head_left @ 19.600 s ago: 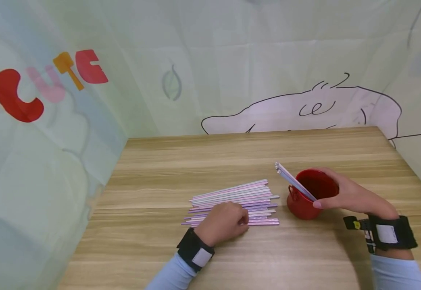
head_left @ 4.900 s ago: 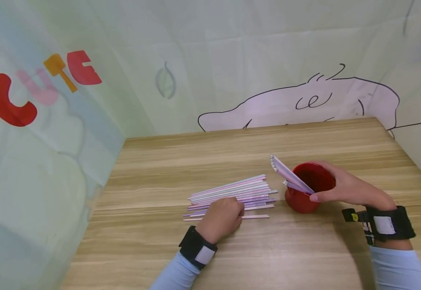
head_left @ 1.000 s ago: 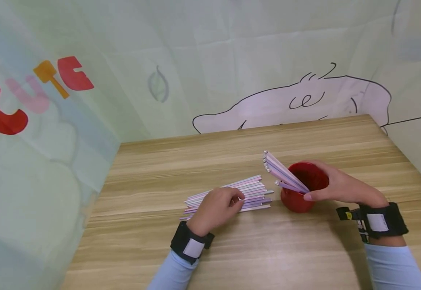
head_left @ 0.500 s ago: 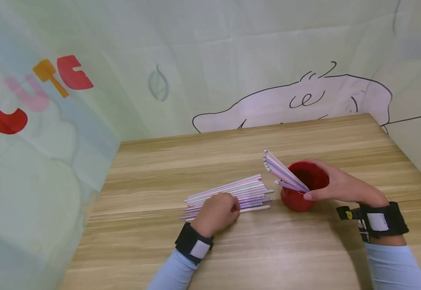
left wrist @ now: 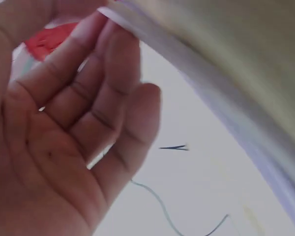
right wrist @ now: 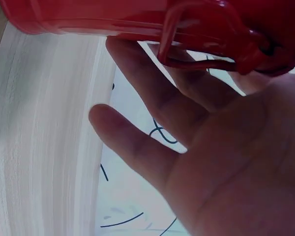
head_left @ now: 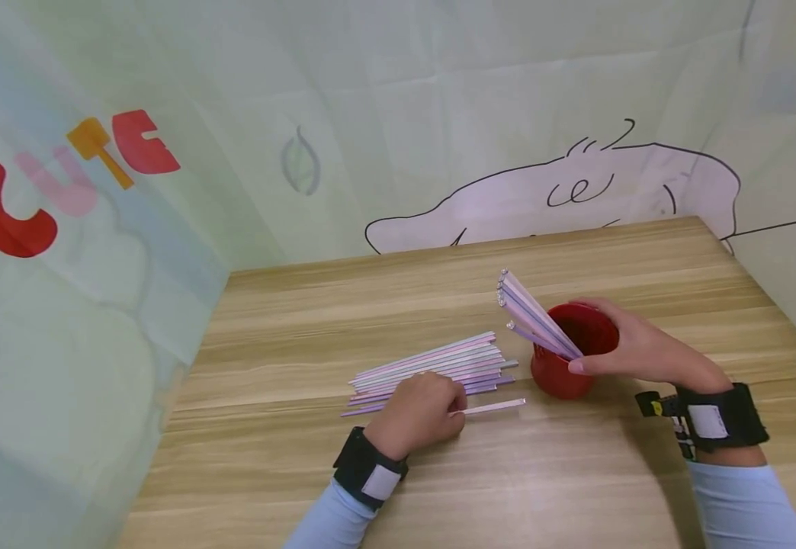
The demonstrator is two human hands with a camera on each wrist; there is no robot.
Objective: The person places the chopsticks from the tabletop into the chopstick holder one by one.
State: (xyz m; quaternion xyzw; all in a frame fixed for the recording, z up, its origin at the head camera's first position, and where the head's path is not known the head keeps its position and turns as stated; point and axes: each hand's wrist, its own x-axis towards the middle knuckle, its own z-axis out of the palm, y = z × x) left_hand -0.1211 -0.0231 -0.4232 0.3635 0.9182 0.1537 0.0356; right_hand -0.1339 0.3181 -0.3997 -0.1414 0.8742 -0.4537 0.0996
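"Head view?"

"I see the left hand [head_left: 415, 412] pinching a pale stick [head_left: 495, 407] beside the row of sticks [head_left: 439, 362]; the right hand [head_left: 648, 349] grips the red pot [head_left: 560, 379], a stick bundle [head_left: 538, 320] leaning inside."

"Left wrist?"

"I make out fingertips at that stick's end."

"Right wrist?"

"Fingers touch the pot near its loop handle [right wrist: 169, 29]."

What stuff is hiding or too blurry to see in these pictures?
Head view: the lower ends of the sticks in the cup, hidden by its near wall.
Head view: part of the pile, covered by the left hand.
Left wrist view: the pinched stick, blurred.
Right wrist view: part of the cup, cut off by the top edge.
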